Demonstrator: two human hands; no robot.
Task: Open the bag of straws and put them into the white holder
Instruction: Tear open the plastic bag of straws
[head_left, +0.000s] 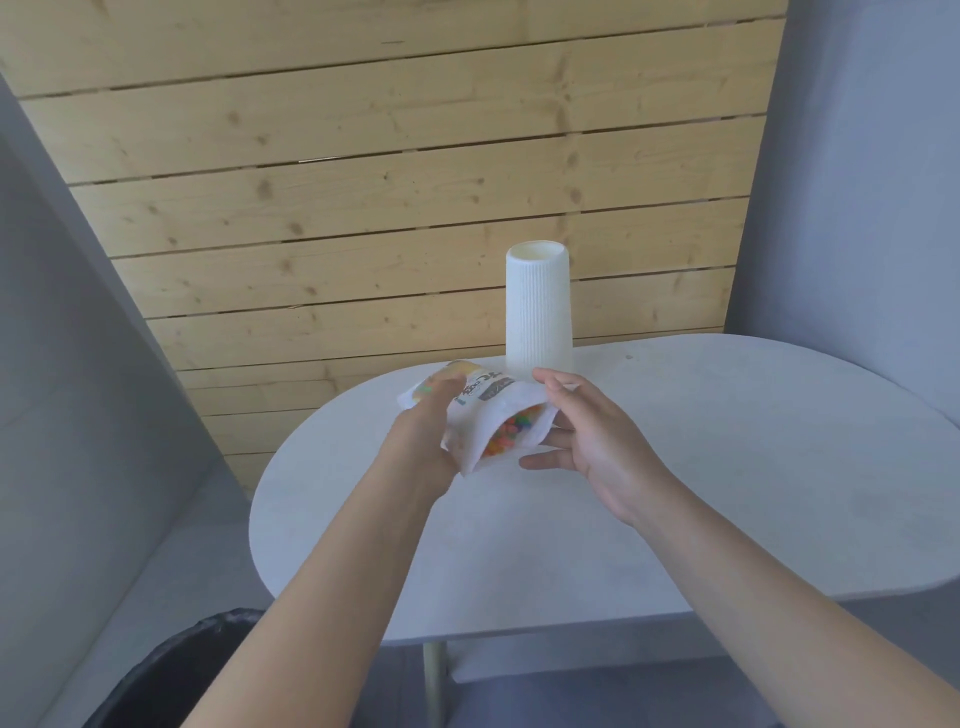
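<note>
**Both hands hold the open bag above the worktop**

The bag (488, 415) is held in the air over the pale oval worktop (727, 467), just in front of the white holder (538, 306). Its mouth faces the camera and gapes open, and the coloured ends of the straws (511, 434) show inside as a tight cluster of orange, red, green and blue. The far end of the bag carries print that is too blurred to read.

The left hand (426, 436) grips the bag from its left side, the thumb lying across the top face and the palm wrapped along the edge; the grip is clenched on the bag. The right hand (587, 436) meets the bag at the right side of the mouth: the thumb rests on the upper lip and the fingers (550, 460) spread beneath the lower one, so this grip also holds the bag, though more loosely.

The holder stands upright on the far edge of the worktop, ribbed on its side, its round mouth open at the top. Behind it runs a wall of light wooden planks (363, 156). A dark bin (171, 670) sits low at the left.
</note>
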